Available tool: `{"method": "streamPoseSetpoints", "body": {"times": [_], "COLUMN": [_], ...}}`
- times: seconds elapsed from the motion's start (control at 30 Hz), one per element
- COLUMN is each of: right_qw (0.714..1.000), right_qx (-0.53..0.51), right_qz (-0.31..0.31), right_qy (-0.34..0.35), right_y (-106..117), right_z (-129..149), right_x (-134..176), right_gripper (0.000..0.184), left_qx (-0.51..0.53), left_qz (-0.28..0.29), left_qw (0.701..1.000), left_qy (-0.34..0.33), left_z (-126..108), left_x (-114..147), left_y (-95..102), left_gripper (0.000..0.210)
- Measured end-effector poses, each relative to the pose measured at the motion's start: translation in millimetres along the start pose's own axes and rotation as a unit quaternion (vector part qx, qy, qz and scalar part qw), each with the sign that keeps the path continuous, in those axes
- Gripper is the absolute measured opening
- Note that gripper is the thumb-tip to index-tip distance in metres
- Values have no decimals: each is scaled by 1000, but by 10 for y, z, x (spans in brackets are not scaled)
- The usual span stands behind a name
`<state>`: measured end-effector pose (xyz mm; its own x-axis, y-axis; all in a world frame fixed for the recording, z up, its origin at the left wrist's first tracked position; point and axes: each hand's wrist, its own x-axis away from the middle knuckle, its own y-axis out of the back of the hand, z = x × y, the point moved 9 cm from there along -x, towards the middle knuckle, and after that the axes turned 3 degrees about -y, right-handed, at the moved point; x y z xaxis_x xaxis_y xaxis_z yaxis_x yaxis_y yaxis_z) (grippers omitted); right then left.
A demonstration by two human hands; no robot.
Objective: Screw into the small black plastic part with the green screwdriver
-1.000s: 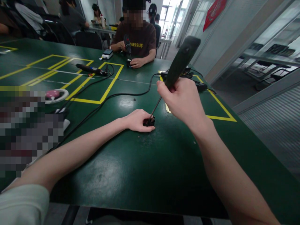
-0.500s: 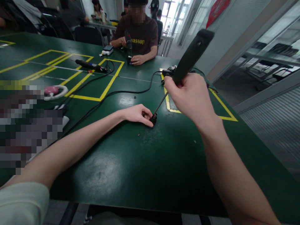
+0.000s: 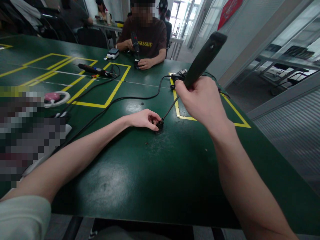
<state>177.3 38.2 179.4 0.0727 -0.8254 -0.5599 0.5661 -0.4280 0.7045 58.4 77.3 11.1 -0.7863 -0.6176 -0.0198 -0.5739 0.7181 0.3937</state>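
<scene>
Light: bright daylight from the far windows (image 3: 183, 15), which are blown out.
Glare: pale sheen on the green counter (image 3: 110, 181), near and middle.
Shadows: soft, under the arms.
Edges: wide-angle bending; pixelated patch at left.

Small part (image 3: 160, 125) sits mid table (image 3: 140, 180). Left hand (image 3: 143, 119) touching it at 9 o'clock; right hand (image 3: 203, 100) w/ screwdriver (image 3: 200, 63) at 2 o'clock, tip on part. Cable (image 3: 120, 99) behind, 11 o'clock. Co-worker (image 3: 147, 36) at 12, far edge.
</scene>
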Motion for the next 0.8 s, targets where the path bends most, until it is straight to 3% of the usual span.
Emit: {"method": "streamPoseSetpoints", "body": {"times": [0.37,0.8], "right_qw": [1000,999], "right_qx": [4,-6], "right_qz": [0,43], "right_qy": [-13,-23], "right_y": [-21,-21], "right_z": [22,126], "right_x": [15,44], "right_gripper": [34,38], "left_qx": [18,47], "left_qz": [12,91], "left_qw": [1000,994], "left_qy": [-16,-31], "left_z": [11,-154], "left_x": [4,46], "left_y": [-55,-228], "left_gripper": [24,40]}}
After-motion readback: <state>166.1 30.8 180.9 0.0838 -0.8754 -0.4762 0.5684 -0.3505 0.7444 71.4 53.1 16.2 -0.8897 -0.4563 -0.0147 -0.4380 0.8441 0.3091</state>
